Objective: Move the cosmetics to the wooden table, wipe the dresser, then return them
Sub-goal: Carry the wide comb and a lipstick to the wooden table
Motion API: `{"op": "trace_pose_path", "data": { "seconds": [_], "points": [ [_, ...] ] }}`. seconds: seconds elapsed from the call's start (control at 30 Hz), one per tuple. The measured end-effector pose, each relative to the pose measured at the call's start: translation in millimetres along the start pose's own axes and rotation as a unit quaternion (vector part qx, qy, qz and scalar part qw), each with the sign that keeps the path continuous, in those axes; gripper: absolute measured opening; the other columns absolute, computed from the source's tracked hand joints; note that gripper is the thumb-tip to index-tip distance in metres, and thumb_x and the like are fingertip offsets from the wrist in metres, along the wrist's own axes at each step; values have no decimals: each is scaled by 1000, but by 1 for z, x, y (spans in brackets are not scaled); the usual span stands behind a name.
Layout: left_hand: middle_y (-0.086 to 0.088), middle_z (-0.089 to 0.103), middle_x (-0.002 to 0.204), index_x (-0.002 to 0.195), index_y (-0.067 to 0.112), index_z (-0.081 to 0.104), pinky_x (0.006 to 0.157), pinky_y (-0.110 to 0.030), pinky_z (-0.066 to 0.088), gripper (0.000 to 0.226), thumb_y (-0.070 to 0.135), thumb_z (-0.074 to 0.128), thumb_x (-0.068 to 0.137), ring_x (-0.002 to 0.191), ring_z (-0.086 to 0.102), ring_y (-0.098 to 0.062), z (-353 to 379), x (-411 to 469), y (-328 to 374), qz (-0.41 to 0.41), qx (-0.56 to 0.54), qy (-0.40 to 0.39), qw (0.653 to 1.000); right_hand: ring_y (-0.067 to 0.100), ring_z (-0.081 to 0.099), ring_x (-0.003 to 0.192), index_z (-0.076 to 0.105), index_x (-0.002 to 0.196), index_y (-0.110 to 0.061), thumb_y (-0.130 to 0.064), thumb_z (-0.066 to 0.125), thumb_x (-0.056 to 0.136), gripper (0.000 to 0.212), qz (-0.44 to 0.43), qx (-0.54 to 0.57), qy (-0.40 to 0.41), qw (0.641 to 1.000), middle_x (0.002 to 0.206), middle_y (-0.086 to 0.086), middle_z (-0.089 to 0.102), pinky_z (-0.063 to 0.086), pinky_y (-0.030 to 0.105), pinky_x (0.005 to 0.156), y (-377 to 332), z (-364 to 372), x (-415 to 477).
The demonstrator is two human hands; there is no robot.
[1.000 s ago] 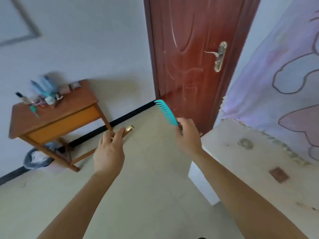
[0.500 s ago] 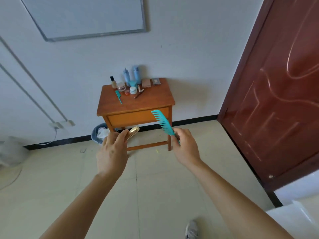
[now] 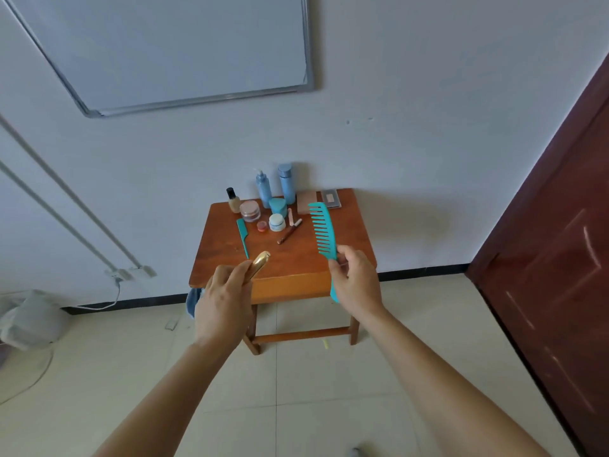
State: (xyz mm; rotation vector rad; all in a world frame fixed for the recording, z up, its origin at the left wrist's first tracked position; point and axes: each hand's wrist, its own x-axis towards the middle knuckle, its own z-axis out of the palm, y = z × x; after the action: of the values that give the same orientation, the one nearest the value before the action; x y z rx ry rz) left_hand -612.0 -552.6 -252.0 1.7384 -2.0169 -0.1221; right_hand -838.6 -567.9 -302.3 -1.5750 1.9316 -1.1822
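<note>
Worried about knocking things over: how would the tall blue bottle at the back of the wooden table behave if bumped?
The tall blue bottle stands upright, narrow and tall, so it probably tips easily. Round-bodied, it would likely roll once down.

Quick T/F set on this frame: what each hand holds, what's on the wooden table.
1. The right hand holds a teal wide-tooth comb. True.
2. The left hand is empty. False: it grips a gold tube.
3. Two blue bottles stand at the back of the table. True.
4. The table holds no comb. False: a teal tail comb lies on it.
</note>
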Motion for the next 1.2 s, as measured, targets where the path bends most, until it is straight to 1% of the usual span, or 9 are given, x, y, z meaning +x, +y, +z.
{"op": "trace_pose_path", "data": {
  "seconds": [0.17, 0.33, 0.4, 0.5, 0.63, 0.8, 0.93, 1.07, 1.2],
  "points": [
    [-3, 56, 113, 131, 19, 55, 61, -22, 40, 35, 17, 55, 97, 88, 53, -15, 24, 71, -27, -49, -16, -16, 999, 2, 58, 86, 56, 124, -27, -34, 58, 97, 28, 14, -1, -26, 1000, 107, -10, 59, 40, 7, 56, -9, 49, 73],
    [4, 53, 109, 132, 22, 53, 55, -14, 36, 36, 23, 56, 96, 82, 51, -9, 74, 138, -82, -103, -66, -63, 990, 6, 59, 95, 54, 126, -29, -34, 59, 96, 31, 40, -10, -64, 997, 113, -12, 59, 45, 9, 63, -4, 111, 127],
    [9, 49, 105, 135, 24, 50, 59, -13, 38, 40, 26, 57, 96, 83, 51, -7, 96, 163, -105, -138, -94, -97, 981, 7, 60, 96, 54, 126, -28, -34, 60, 96, 31, 64, -22, -74, 995, 114, -12, 60, 48, 11, 65, 1, 135, 147],
    [9, 48, 104, 137, 25, 48, 67, -18, 42, 42, 26, 57, 96, 83, 53, -7, 126, 198, -135, -151, -114, -163, 968, 7, 61, 95, 53, 128, -29, -33, 60, 96, 33, 120, -42, -91, 988, 114, -11, 60, 47, 11, 67, 7, 166, 169],
    [8, 50, 106, 134, 26, 47, 52, -7, 35, 39, 28, 56, 96, 73, 53, -4, 157, 242, -163, -144, -110, -219, 959, 8, 60, 98, 52, 128, -31, -34, 61, 95, 34, 173, -73, -112, 976, 115, -12, 60, 45, 9, 67, 16, 193, 192],
    [4, 55, 102, 138, 24, 44, 47, -11, 42, 44, 29, 57, 96, 68, 57, -8, 198, 276, -174, -174, -112, -279, 938, 8, 61, 94, 54, 127, -28, -31, 62, 95, 34, 228, -87, -116, 963, 115, -10, 60, 50, 14, 71, 37, 209, 215],
    [13, 54, 82, 133, 21, 49, 40, -10, 39, 40, 28, 58, 95, 63, 58, -6, 235, 287, -171, -225, -118, -333, 908, 7, 62, 93, 57, 124, -22, -25, 62, 95, 30, 268, -60, -139, 951, 113, -7, 63, 51, 16, 73, 65, 215, 230],
    [8, 58, 86, 124, 18, 54, 45, -13, 37, 35, 31, 60, 93, 65, 55, -6, 263, 291, -163, -261, -101, -344, 896, 11, 63, 98, 58, 124, -17, -18, 61, 95, 29, 308, -52, -173, 934, 114, -3, 65, 53, 21, 81, 93, 221, 242],
    [6, 58, 94, 127, 18, 52, 56, -19, 45, 40, 34, 62, 92, 78, 58, -12, 283, 294, -153, -282, -103, -336, 893, 11, 63, 101, 53, 131, -17, -19, 61, 96, 37, 339, -55, -175, 923, 118, -2, 63, 46, 9, 68, 116, 227, 259]
  ]
}}
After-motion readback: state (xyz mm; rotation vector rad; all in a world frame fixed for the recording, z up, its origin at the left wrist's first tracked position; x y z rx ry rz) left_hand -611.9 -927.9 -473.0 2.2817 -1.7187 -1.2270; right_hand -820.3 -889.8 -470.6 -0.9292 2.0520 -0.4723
